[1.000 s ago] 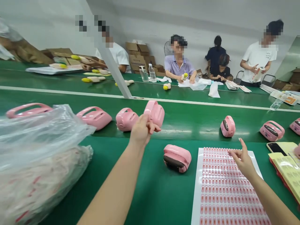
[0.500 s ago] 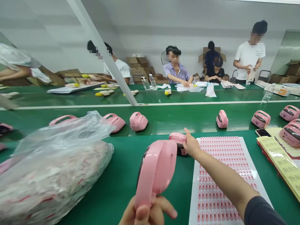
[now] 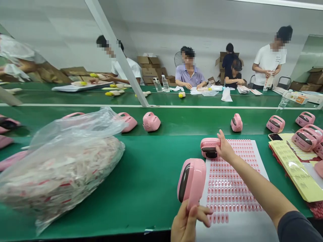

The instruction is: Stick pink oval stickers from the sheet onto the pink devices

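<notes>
Pink plastic case (image 3: 191, 181) sits tight in your left grip (image 3: 186, 223), above the sticker sheet (image 3: 232, 188). It looks light, stiff and slick, so hold its sides. Your right grip (image 3: 225, 147) touches another case (image 3: 209, 148) on the table (image 3: 151, 201); holding it or not, I can't tell.

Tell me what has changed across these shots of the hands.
The left hand has pulled its pink plastic device back toward the camera, still holding it. The right hand has moved from above the sticker sheet onto a second pink device. The plastic bag stayed on the green belt.
</notes>
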`<act>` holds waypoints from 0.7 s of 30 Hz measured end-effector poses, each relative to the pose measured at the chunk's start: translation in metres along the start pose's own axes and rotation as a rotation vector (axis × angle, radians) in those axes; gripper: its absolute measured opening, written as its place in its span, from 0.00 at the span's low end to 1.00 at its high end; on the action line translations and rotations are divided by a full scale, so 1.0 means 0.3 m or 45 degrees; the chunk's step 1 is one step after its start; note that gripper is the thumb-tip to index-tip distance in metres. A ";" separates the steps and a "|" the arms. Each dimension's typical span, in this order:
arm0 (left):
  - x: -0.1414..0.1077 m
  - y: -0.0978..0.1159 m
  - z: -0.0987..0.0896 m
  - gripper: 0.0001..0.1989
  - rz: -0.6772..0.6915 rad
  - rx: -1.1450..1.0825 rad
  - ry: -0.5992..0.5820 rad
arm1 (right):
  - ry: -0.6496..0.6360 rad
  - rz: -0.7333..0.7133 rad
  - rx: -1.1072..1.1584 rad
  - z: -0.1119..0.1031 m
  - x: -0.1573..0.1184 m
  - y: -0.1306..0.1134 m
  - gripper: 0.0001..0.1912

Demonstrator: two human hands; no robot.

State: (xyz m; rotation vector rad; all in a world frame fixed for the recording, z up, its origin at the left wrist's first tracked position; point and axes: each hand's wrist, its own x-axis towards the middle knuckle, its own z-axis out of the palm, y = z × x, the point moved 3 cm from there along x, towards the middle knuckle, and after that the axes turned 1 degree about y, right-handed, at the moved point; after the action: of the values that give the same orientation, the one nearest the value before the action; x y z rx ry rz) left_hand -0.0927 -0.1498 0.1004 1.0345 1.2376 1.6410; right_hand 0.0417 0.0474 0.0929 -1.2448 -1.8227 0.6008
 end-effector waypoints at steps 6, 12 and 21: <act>-0.021 -0.113 0.054 0.08 0.259 0.131 -0.021 | -0.191 0.109 0.787 -0.057 -0.297 -0.151 0.35; -0.023 -0.152 0.112 0.12 0.887 0.590 -0.412 | 0.054 0.070 0.592 -0.082 -0.444 -0.187 0.31; -0.045 0.036 0.057 0.20 0.380 0.268 -1.204 | 0.101 0.038 0.654 -0.158 -0.434 -0.176 0.39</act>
State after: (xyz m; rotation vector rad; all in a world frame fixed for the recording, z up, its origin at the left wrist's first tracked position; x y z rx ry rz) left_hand -0.0736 -0.1593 0.1123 1.8959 0.6233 0.9727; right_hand 0.0755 -0.0959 0.1111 -0.9311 -1.4583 0.9509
